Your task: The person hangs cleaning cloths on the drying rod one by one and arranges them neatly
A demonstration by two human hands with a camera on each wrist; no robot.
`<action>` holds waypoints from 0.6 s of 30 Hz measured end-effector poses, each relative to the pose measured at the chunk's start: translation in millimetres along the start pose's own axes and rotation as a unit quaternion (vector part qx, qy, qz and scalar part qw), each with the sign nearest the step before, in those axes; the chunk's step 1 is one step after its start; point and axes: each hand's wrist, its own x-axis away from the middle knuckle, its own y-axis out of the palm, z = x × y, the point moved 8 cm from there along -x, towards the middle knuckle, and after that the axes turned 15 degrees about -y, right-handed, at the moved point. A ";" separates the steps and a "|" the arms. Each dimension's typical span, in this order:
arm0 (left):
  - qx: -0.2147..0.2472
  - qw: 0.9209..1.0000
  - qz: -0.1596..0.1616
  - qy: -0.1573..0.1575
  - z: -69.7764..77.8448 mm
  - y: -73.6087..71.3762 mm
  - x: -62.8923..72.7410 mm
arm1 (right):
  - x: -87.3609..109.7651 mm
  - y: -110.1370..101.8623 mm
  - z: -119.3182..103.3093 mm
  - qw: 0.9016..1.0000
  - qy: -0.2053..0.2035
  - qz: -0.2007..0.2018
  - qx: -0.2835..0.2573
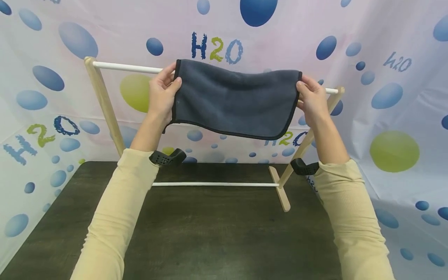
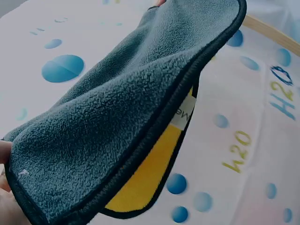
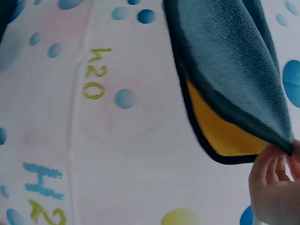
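Note:
A dark grey microfiber towel (image 1: 238, 101) with black edging is stretched between my two hands at the top of a rack. My left hand (image 1: 162, 93) pinches its left edge near the upper corner, thumb in front. On the other side my right hand (image 1: 312, 99) pinches the right edge near the top. From the left wrist view, a yellow layer with a white label (image 2: 184, 114) shows behind the grey one, so the towel is folded over. The towel hides the middle of the white top rod (image 1: 127, 67); whether it rests on the rod, I cannot tell.
Wooden side posts (image 1: 104, 103) carry the rod. A lower white rod (image 1: 217, 184) and a wooden foot (image 1: 280, 190) stand on the dark table (image 1: 217, 233). Behind hangs a white curtain (image 1: 395, 97) with blue and green dots and lettering.

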 end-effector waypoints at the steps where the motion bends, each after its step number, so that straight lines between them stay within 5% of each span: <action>1: -0.004 1.000 0.004 -0.004 -3.4 -1.4 0.6 | 1.6 -0.9 2.0 1.000 -0.002 -0.002 0.027; 5: -0.008 1.000 0.000 -0.012 -19.3 -6.4 4.0 | 5.8 -3.0 6.8 0.989 -0.051 0.019 0.134; 10: -0.033 0.998 -0.029 -0.036 -34.3 -9.4 5.7 | 5.6 -7.0 5.1 0.974 -0.116 0.081 0.178; 14: -0.067 0.994 -0.063 -0.066 -41.6 -8.7 5.1 | 8.8 -13.3 13.1 0.981 -0.103 0.093 0.134; 18: -0.064 0.991 -0.102 -0.054 -39.2 -5.9 6.0 | 19.2 -10.0 28.1 0.991 -0.076 0.031 0.105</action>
